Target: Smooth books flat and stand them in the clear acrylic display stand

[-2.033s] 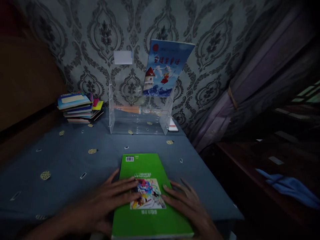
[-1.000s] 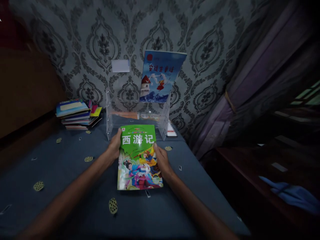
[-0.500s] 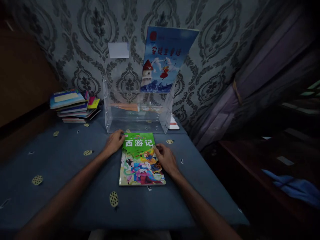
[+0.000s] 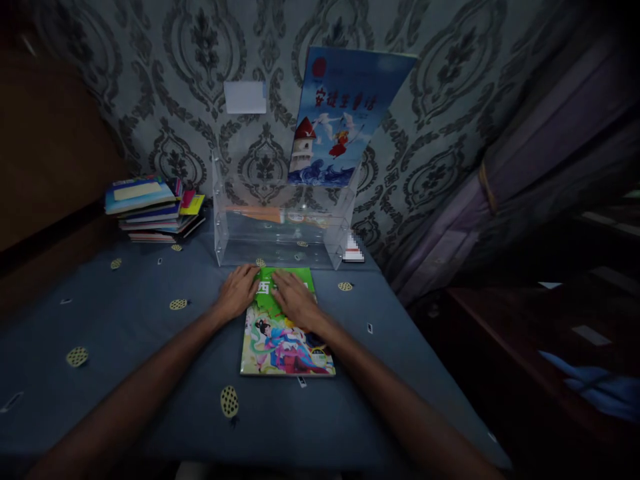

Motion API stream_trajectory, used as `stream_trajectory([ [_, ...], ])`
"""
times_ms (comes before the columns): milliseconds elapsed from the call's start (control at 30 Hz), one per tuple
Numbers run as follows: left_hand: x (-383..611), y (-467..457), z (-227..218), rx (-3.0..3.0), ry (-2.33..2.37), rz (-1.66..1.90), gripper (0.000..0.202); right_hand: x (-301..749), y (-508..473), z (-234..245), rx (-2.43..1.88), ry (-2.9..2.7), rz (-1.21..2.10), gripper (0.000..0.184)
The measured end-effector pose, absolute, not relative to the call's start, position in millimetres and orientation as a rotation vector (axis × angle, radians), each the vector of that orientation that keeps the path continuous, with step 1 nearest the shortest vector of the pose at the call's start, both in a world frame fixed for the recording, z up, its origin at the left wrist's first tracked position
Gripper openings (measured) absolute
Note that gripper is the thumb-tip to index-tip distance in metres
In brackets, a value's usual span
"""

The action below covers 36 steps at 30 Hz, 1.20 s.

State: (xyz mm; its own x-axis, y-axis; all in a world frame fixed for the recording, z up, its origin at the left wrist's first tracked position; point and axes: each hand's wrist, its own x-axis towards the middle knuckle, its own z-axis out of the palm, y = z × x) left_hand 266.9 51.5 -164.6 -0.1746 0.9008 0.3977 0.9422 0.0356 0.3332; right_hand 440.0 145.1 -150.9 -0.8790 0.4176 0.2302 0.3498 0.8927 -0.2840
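A green picture book (image 4: 285, 340) lies front cover up on the blue patterned tablecloth (image 4: 125, 373), just in front of a clear acrylic book stand (image 4: 225, 220). My left hand (image 4: 239, 291) rests at the book's top left corner, fingers stretched out flat. My right hand (image 4: 295, 299) lies palm down across the book's upper cover, fingers extended over the title. A blue picture book (image 4: 340, 117) stands upright in the right part of the stand, leaning against the wall.
A stack of several books (image 4: 150, 208) sits at the back left of the table. A white card (image 4: 245, 97) is stuck on the patterned wall. A dark curtain (image 4: 525, 167) hangs at right, with a blue cloth (image 4: 595, 387) lower right.
The green book was turned from back cover up to front cover up and laid down nearer the stand. My right hand has slid from its right edge onto the cover's top.
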Motion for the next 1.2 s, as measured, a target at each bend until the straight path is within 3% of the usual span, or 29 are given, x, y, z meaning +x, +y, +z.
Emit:
stream_trajectory([
  [267, 270, 52, -162, -1.941, -2.247, -0.680, 0.032, 465, 170, -157, -0.829, -2.677, 0.455, 0.051],
  [733, 274, 50, -165, -1.869, -2.347, -0.729, 0.035, 544, 60, -171, -0.734, -2.640, 0.384, 0.059],
  [867, 279, 52, -173, -1.841, -2.428, -1.188, 0.039, 543, 61, -176, -0.755, -2.633, 0.318, 0.058],
  [1033, 292, 57, -170, -1.320, -2.519, -2.340, 0.046, 544, 66, -185, -0.753, -2.631, 0.259, 0.057],
  [1200, 289, 56, -162, -0.910, -2.524, -2.663, 0.036, 547, 69, -186, -0.796, -2.672, 0.306, 0.057],
])
